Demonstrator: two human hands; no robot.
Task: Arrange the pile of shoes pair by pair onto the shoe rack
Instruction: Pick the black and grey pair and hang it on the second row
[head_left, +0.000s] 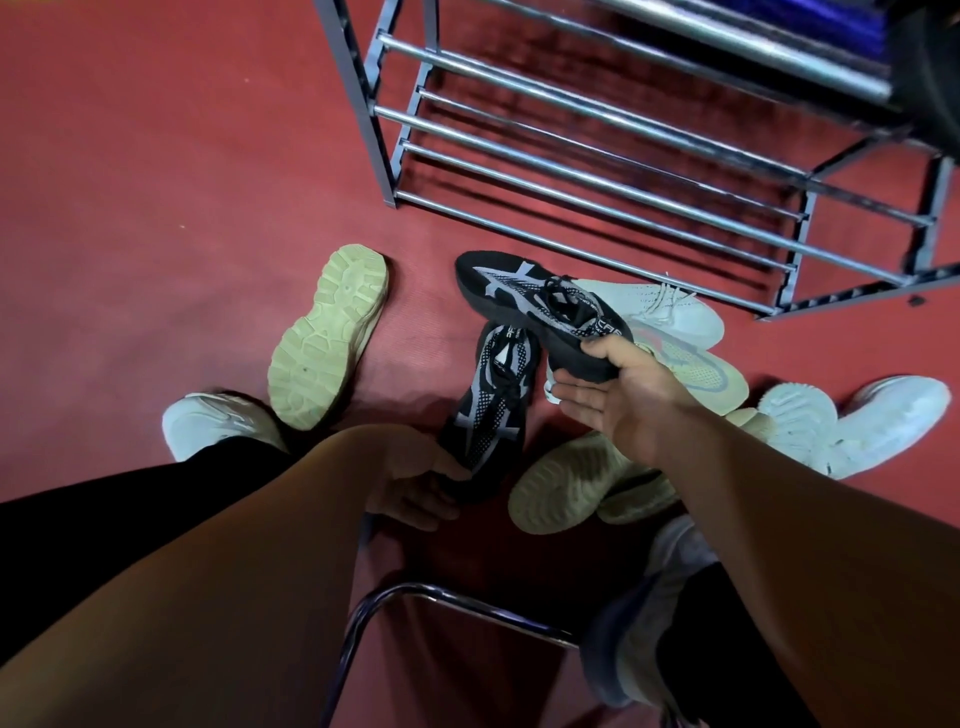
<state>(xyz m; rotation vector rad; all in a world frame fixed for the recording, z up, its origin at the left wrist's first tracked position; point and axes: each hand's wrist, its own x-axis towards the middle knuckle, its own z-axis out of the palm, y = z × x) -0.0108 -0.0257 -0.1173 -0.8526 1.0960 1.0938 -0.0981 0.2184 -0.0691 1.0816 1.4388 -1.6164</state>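
Head view, looking down from a seated position
- Right hand (608, 395): grips a black sneaker (519, 296) with grey pattern at the heel, thumb over the collar, fingers under the sole. Shoe is upright, toe pointing away to the left, just in front of the shoe rack (358, 104).
- Left hand (415, 493): fingers curled round the heel end of the second black sneaker (493, 400), toe pointing away. Cannot tell whether it touches the red floor (156, 208).
- The two black shoes overlap; the right-hand one lies over the other's toe.
- Rack's lower bars carry no shoes.
- Rest of pile on the floor: beige shoe (327, 338) sole-up at left, beige soles (556, 493) under the right forearm, white sneaker (670, 312) and green-toned shoe (701, 369) behind the right hand, more white sneakers (883, 421) far right.
- Chair frame (467, 605) at the bottom
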